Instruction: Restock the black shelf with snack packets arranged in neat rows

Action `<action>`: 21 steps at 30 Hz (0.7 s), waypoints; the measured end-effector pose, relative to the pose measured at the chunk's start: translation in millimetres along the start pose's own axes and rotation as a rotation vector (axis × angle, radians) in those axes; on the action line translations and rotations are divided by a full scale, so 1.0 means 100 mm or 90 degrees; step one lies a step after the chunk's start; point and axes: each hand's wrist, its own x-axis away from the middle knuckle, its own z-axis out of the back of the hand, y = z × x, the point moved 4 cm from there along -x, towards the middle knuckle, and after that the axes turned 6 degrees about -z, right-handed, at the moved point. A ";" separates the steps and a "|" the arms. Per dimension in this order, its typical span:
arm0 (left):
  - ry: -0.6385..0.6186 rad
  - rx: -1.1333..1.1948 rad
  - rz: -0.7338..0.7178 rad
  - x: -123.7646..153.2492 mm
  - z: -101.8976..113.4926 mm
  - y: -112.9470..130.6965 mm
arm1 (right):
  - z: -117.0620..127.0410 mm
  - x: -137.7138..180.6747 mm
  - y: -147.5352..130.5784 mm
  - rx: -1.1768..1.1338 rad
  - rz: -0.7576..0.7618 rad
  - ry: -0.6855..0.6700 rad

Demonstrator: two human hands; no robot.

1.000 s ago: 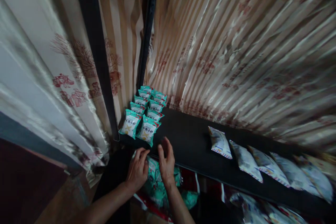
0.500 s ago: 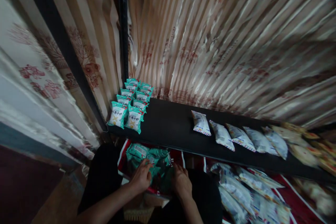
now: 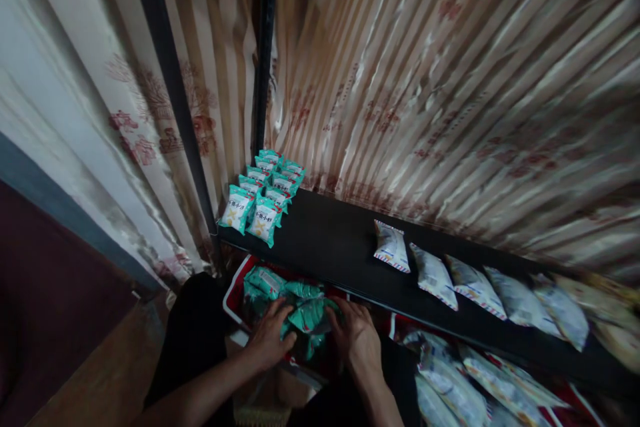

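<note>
- Evidently the step in hand is picking among the loose green packets in the red basket (image 3: pixel 242 272), which sits below the front edge of the shelf (image 3: pixel 330 233), near its left corner.
- One green packet (image 3: pixel 307 315) lies between the two hands, towards the right side of the basket, others crumpled around it.
- The left hand (image 3: pixel 270 337) is half curled, thumb apart from the fingers, its fingertips at the packet's left side; from here I can't tell whether it grips anything.
- The right hand (image 3: pixel 357 333) is bent in from the basket's right edge, fingers at the packet's right end; how tightly they close, I can't make out.
- To my eye, the next move calls for a sure hold on that packet's ends, free of its neighbours.
- On the shelf, two rows of green packets (image 3: pixel 263 220) run along the left edge from the back corner to the front; white packets (image 3: pixel 435 277) lie in a row towards the right end.
- Compared with half a second ago, the right hand comes further in to the packet, which now shows plainly between the hands. The left hand still works inside the basket, and the rows on the shelf look unchanged.
</note>
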 end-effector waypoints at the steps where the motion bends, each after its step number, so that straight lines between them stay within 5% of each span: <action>1: 0.002 0.025 -0.013 -0.01 0.00 0.05 | 0.05 0.02 0.00 -0.023 -0.017 0.014; 7: 0.089 0.182 -0.028 -0.02 0.08 0.16 | 0.06 0.07 0.12 -0.190 -0.156 0.007; 11: 0.127 0.259 0.059 -0.01 0.20 0.06 | -0.08 0.07 0.11 -0.300 -0.248 -0.045; 15: 0.121 0.395 0.146 -0.06 0.30 -0.02 | -0.18 0.05 0.01 -0.344 -0.272 -0.089; 21: 0.157 0.363 0.125 -0.21 0.45 0.01 | -0.19 -0.06 0.03 -0.399 -0.239 -0.146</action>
